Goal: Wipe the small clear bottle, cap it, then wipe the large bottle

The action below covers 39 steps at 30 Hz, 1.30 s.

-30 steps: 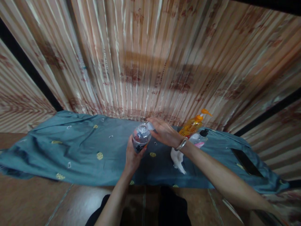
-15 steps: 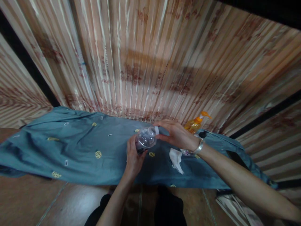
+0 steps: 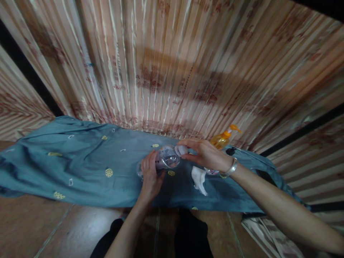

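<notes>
Head view: mid-frame, the left hand [image 3: 149, 175] is wrapped around a clear plastic bottle [image 3: 164, 160] tipped sideways over the blue cloth [image 3: 80, 168], and the right hand [image 3: 206, 154] has its fingers pinched on the cap end. A white rag [image 3: 199, 179] and orange pump bottle [image 3: 221, 139] crowd the right, with plenty of open cloth out left toward its rumpled edge.
</notes>
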{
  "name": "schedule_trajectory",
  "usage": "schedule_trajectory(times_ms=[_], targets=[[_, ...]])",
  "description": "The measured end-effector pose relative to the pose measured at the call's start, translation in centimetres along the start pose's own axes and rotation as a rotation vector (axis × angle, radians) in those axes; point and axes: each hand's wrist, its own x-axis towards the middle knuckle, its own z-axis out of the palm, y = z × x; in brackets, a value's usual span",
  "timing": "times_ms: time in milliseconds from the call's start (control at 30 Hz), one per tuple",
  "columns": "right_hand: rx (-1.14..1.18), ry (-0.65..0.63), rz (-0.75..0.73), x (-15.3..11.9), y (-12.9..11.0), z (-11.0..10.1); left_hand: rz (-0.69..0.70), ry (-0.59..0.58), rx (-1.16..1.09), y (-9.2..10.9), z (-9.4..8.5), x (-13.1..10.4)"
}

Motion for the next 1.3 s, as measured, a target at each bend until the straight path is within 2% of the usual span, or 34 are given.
schedule_trajectory(times_ms=[167, 367, 800, 1067, 1300], targets=[[0.031, -0.053, 0.071, -0.2, 0.4, 0.1, 0.016, -0.018, 0.008, 0.0, 0.2, -0.2], [0.018, -0.086, 0.084, -0.4, 0.3, 0.2, 0.04, -0.023, 0.003, 0.0, 0.5, -0.4], [-0.104, -0.175, 0.207, -0.8, 0.4, 0.5, 0.045, -0.064, 0.043, 0.4, 0.4, -0.6], [-0.234, -0.297, 0.324, -0.4, -0.6, 0.4, 0.054, -0.091, 0.073, 0.4, 0.4, -0.8], [-0.059, -0.343, 0.293, -0.7, 0.0, 0.0, 0.034, -0.114, 0.084, 0.5, 0.2, -0.7]])
